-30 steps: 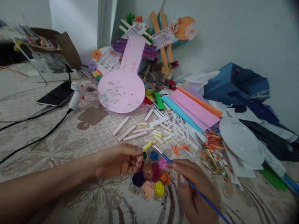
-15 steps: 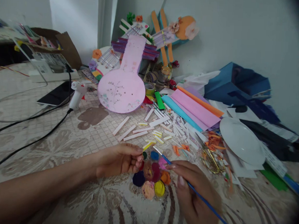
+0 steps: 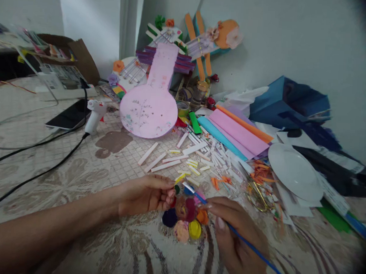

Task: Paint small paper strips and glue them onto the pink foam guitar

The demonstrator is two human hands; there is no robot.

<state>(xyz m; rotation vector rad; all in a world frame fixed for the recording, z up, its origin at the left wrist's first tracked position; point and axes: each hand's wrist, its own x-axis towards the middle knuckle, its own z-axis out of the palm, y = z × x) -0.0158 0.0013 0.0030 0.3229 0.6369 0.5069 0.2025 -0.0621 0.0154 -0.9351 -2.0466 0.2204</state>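
Kneeling view from the head camera, looking down over a patterned cloth (image 3: 76, 176) strewn with craft scraps.

Left hand (image 3: 146, 194), low centre of the frame: fingers drawn together, pinching a short yellow strip (image 3: 180, 178) at its lower end; fingertips touch the left rim of the paint palette (image 3: 185, 215).

Paint palette: small round wells, blue, purple, orange, yellow, pink and dark navy, lying on the cloth between the two hands.

Right hand (image 3: 236, 234), lower right of centre: closed on a thin blue paintbrush (image 3: 247, 243), thumb and forefinger clamped near the ferrule. Brush tip sits over the blue well at the upper edge of the palette, close to the yellow strip; whether bristles touch paint, cannot tell. Handle runs off toward the lower right corner.

Just above the hands: loose white paper strips (image 3: 166, 160), some yellow bits, orange scraps.

Centre, upper half: pink guitar-shaped cutout (image 3: 150, 106) leaning toward the wall.

Left of it: white glue gun (image 3: 94, 114), black cord trailing to the left edge; a phone (image 3: 68, 114) beside it.

Right of centre: stacked coloured paper sheets (image 3: 235, 131), then a white plate (image 3: 294, 171); scissors (image 3: 258, 198) near the plate's lower left.
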